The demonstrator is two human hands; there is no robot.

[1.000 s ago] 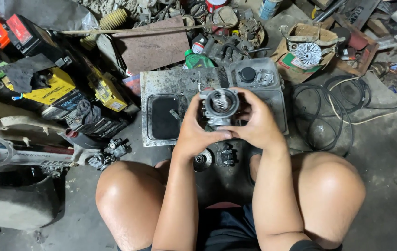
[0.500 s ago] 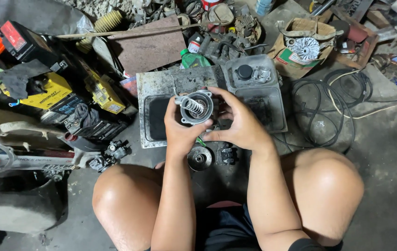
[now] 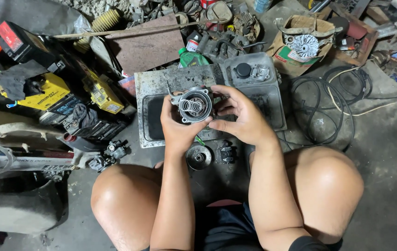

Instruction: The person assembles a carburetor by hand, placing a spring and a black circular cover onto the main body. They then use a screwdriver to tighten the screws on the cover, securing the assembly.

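A round grey metal housing [image 3: 195, 105] with a coiled spring [image 3: 192, 106] sitting in its open middle is held above a dirty metal tray [image 3: 161, 83] on the floor. The left hand [image 3: 176, 125] grips its left side, and the right hand [image 3: 241, 118] pinches its right edge and underside. A small metal disc [image 3: 199, 157] lies on the concrete floor [image 3: 384, 153] just below, between the person's bare knees.

A grey, stained concrete floor [image 3: 384, 153] is stretching across the scene, with a rusty metal sheet [image 3: 149, 46] lying at the far side, black cables [image 3: 328, 102] coiling on the right, and yellow boxes [image 3: 50, 90] crowding the left under dim, even light.
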